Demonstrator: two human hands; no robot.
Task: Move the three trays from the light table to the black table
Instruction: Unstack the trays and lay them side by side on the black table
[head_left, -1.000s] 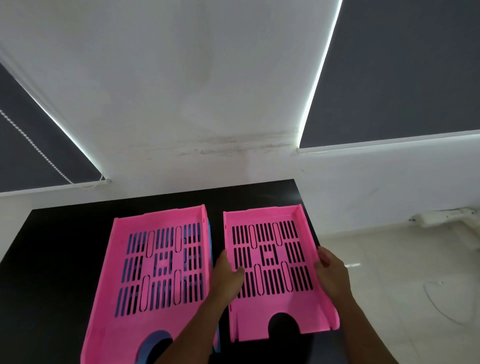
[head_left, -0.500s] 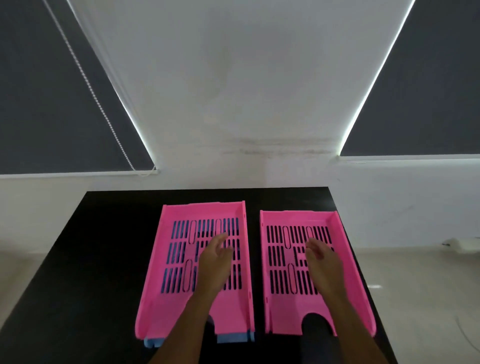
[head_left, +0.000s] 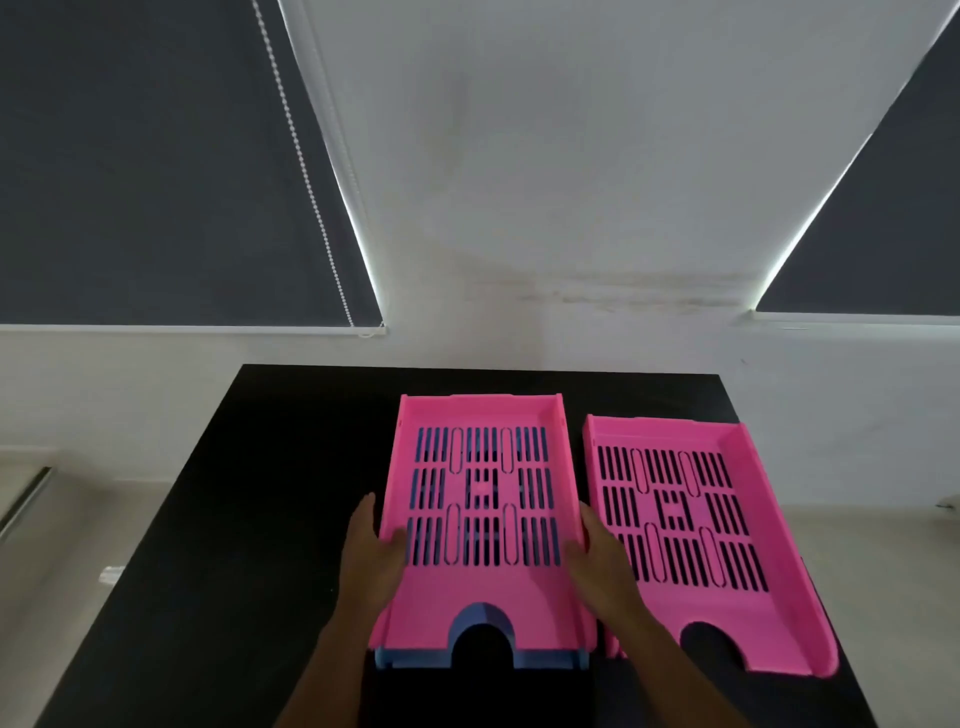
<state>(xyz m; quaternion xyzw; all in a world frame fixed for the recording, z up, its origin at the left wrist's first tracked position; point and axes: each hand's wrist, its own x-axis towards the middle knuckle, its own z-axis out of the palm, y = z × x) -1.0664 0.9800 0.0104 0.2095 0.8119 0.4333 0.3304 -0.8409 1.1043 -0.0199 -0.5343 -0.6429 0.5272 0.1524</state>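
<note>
Two pink slotted trays lie on the black table (head_left: 249, 519). The left pink tray (head_left: 483, 587) is stacked on a blue tray (head_left: 410, 659), whose front edge pokes out beneath it. My left hand (head_left: 370, 551) grips the left side wall of that pink tray, thumb over the rim. On its right side wall sits my right hand (head_left: 597, 558), in the gap between the trays. The right pink tray (head_left: 727, 613) lies alone, slightly askew, untouched.
The table stands against a white wall with dark roller blinds (head_left: 156, 182) on both sides. Pale floor (head_left: 78, 545) shows to the left and right of the table. The right tray reaches close to the table's right edge.
Both hands left the right tray and moved left onto the sides of the stacked pink tray. The camera view has swung so the trays appear more centred.
</note>
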